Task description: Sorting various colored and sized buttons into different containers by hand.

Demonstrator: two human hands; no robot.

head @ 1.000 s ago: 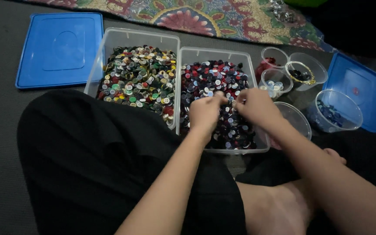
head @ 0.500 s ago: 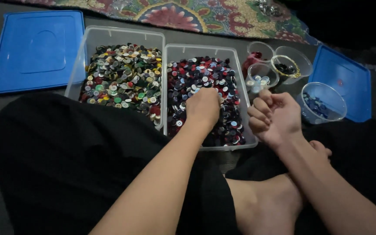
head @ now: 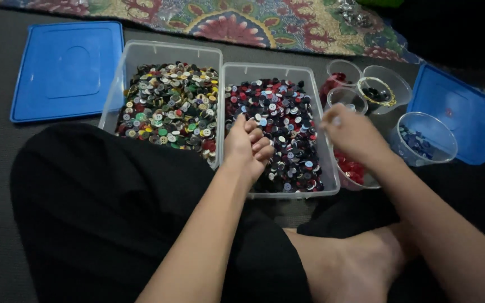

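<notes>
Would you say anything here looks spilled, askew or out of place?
Nothing stands out. The buttons stay inside both clear bins, the small cups stand upright, and the two blue lids lie flat beside them.

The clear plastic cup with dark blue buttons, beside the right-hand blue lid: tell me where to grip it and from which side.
Grip the clear plastic cup of dark blue buttons by its round side wall just under the rim, fingers wrapped from the near side. It stands upright and open, so keeping it level probably avoids spills. The blue lid crowds its far right side; the right hand is already close on its left.
</notes>
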